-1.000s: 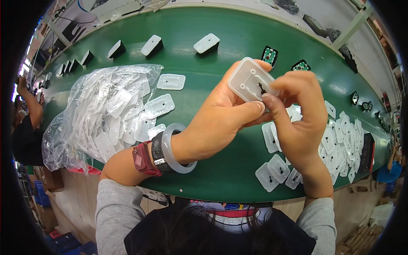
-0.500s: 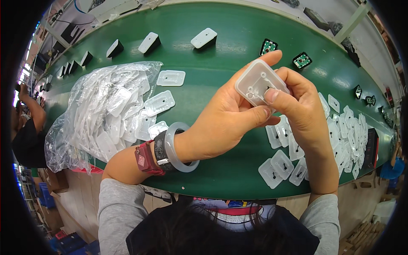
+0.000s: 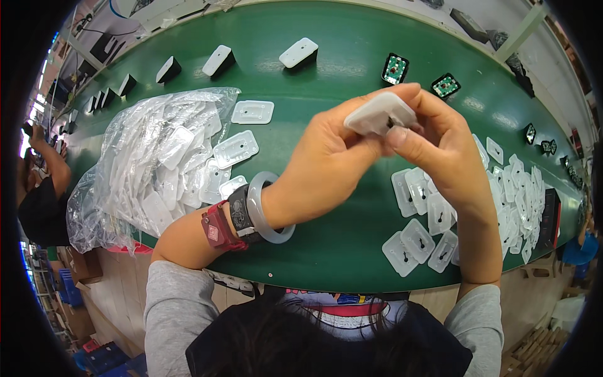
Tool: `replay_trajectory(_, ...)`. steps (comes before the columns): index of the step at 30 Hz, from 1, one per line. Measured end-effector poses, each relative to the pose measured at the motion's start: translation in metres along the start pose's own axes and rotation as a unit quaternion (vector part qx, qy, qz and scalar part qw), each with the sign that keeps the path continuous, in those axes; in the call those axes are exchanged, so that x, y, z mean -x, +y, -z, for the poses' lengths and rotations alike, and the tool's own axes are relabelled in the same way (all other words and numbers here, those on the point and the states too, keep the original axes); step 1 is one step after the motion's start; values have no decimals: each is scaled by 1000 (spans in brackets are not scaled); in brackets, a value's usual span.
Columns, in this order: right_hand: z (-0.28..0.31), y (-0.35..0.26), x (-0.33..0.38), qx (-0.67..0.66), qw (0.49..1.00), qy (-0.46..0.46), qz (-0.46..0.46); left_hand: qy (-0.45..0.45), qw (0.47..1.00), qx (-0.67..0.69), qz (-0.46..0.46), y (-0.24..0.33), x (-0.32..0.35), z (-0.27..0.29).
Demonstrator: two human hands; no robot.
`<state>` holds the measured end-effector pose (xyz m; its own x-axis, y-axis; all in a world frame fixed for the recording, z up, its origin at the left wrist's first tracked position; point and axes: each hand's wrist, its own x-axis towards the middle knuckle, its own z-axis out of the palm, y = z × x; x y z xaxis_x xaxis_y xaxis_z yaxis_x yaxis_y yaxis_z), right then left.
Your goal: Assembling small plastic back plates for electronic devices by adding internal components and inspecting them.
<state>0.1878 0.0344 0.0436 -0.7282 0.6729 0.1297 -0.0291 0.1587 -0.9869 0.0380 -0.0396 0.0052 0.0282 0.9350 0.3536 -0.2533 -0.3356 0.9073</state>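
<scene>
Head view looks down on both hands raised over a green belt (image 3: 326, 251), pinching one small white plastic cover (image 3: 380, 113) between them. Left hand (image 3: 326, 163) curls its fingers around the near and left edge of the cover, thumb pressed along its underside; right hand (image 3: 443, 147) closes on the cover's right end, with the thumb tip against its lower edge by a dark opening. The cover is tilted, held above the middle of the belt and clear of it. On the left wrist sit a pale bangle (image 3: 267, 210), a dark watch (image 3: 240, 213) and a red band (image 3: 217, 227). Left of the hands lies a crumpled clear plastic bag (image 3: 144, 163), filled with flat white plastic plates, a few of which lie loose on the belt beside its mouth. Right of the hands a spread of similar white plates (image 3: 421, 220) covers the belt. Along the far edge stand white-topped black blocks (image 3: 298, 53), and two small green circuit boards (image 3: 395, 68) lie further right. Another person's arm (image 3: 53, 160) shows at the far left.
</scene>
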Motion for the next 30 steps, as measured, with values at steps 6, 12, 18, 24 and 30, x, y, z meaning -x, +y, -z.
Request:
replay_trajectory(6,-2,-10,13,165,980,58,96,25,789,-522,-323,1,-13,27)
replay_trajectory(12,-15,-10,17,219,967,61,113,45,749,-543,-377,-1,-14,25)
replay_trajectory(18,-9,-9,20,262,953,42,146,104,837,-415,-340,-1,-9,8)
replay_trajectory(24,-11,-9,19,246,955,53,156,210,915,-218,-268,-8,-11,-8)
replay_trajectory(30,-3,-7,14,262,944,94,175,153,986,-61,-4,7,0,4)
